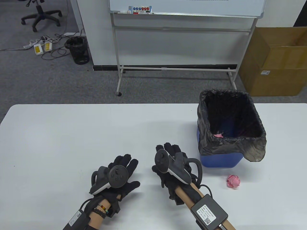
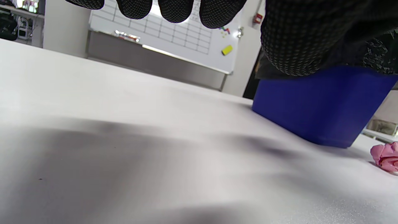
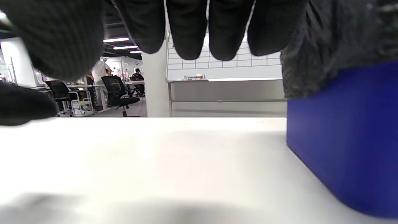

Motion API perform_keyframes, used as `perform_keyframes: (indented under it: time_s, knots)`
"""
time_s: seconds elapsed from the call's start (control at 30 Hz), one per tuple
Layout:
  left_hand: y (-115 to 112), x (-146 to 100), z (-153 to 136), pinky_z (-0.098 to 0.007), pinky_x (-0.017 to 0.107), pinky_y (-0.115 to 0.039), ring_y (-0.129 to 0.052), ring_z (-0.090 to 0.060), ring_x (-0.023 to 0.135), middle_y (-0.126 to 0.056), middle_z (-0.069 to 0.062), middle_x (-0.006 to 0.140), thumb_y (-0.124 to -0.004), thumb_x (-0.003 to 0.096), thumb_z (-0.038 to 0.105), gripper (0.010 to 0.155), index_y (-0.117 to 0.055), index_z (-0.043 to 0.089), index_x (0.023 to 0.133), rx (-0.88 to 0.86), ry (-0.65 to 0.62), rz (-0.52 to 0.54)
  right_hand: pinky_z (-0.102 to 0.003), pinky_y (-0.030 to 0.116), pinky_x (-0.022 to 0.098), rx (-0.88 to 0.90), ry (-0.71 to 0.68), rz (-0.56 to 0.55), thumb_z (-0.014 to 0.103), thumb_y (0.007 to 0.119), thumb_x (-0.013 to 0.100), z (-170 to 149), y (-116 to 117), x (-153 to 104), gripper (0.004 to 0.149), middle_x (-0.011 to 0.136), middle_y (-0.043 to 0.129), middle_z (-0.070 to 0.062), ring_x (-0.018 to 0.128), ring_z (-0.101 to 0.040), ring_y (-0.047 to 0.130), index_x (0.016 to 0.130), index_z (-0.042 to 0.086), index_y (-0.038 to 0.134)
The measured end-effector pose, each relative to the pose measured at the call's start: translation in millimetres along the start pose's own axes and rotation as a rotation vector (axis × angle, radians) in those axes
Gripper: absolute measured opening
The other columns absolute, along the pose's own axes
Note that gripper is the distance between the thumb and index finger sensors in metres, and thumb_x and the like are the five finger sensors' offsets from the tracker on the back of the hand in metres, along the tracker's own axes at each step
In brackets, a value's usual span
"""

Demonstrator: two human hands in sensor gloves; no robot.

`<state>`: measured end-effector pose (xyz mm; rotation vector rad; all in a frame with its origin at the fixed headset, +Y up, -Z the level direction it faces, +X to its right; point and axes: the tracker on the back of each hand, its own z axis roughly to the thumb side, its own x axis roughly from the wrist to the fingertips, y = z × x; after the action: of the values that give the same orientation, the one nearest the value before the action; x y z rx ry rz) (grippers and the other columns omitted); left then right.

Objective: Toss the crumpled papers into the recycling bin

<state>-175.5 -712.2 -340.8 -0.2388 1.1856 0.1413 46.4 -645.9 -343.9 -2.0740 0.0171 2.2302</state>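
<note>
A blue bin (image 1: 219, 161) with a black liner (image 1: 230, 119) stands on the white table (image 1: 72, 134) at the right. One pink crumpled paper (image 1: 218, 135) lies inside it. Another pink crumpled paper (image 1: 233, 181) lies on the table just in front of the bin, to the right of my right hand; it also shows in the left wrist view (image 2: 387, 156). My left hand (image 1: 122, 171) hovers low over the table, fingers spread and empty. My right hand (image 1: 171, 155) is beside it, just left of the bin, fingers extended and empty. The bin shows in both wrist views (image 2: 323, 109) (image 3: 348, 140).
A whiteboard on a stand (image 1: 177, 36) is behind the table. A cardboard box (image 1: 275, 60) sits on the floor at the right. A black waste basket (image 1: 78, 50) and cables (image 1: 45, 45) are on the floor at the left.
</note>
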Motion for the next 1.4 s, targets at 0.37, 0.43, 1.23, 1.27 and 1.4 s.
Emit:
perform_keyframes:
  time_s: [0.37, 0.43, 1.23, 1.27, 1.4]
  knots:
    - [-0.5, 0.0, 1.6, -0.070, 0.074, -0.044, -0.038, -0.049, 0.112, -0.033, -0.015, 0.124, -0.082, 0.0435, 0.055, 0.085, -0.044, 0.022, 0.113, -0.003, -0.004, -0.004, -0.051, 0.065, 0.072, -0.020, 0.136, 0.025, 0.059, 0.083, 0.033, -50.7, 40.6, -20.2, 0.081, 0.114, 0.063, -0.001, 0.107, -0.032, 0.067, 0.105, 0.034, 0.058]
    - [-0.7, 0.0, 2.0, -0.070, 0.074, -0.044, -0.038, -0.049, 0.112, -0.033, -0.015, 0.124, -0.082, 0.0435, 0.055, 0.085, -0.044, 0.022, 0.113, -0.002, -0.005, -0.006, -0.051, 0.065, 0.072, -0.018, 0.164, 0.030, 0.059, 0.083, 0.033, -60.3, 45.0, -24.1, 0.081, 0.114, 0.063, -0.001, 0.107, -0.032, 0.067, 0.105, 0.034, 0.059]
    - [-3.4, 0.7, 6.9, -0.070, 0.074, -0.044, -0.038, -0.049, 0.112, -0.034, -0.015, 0.124, -0.082, 0.0438, 0.055, 0.084, -0.045, 0.023, 0.113, 0.006, -0.015, -0.022, -0.052, 0.064, 0.072, -0.077, 0.573, -0.025, 0.059, 0.085, 0.032, -168.4, 58.7, -46.0, 0.084, 0.114, 0.062, -0.004, 0.107, -0.034, 0.065, 0.106, 0.029, 0.059]
    - [-3.4, 0.7, 7.0, -0.070, 0.074, -0.044, -0.038, -0.049, 0.112, -0.034, -0.015, 0.124, -0.082, 0.0436, 0.055, 0.085, -0.045, 0.023, 0.113, 0.007, -0.015, -0.022, -0.052, 0.063, 0.073, -0.082, 0.585, -0.030, 0.059, 0.085, 0.032, -171.6, 59.1, -45.1, 0.084, 0.114, 0.062, -0.004, 0.107, -0.035, 0.064, 0.106, 0.028, 0.059]
    - [-3.0, 0.7, 6.7, -0.070, 0.074, -0.044, -0.038, -0.049, 0.112, -0.034, -0.015, 0.124, -0.082, 0.0438, 0.055, 0.084, -0.045, 0.023, 0.113, 0.006, -0.012, -0.023, -0.052, 0.062, 0.073, -0.122, 0.646, -0.001, 0.059, 0.086, 0.031, -187.5, 65.0, -37.2, 0.086, 0.115, 0.059, -0.004, 0.108, -0.036, 0.062, 0.106, 0.029, 0.058]
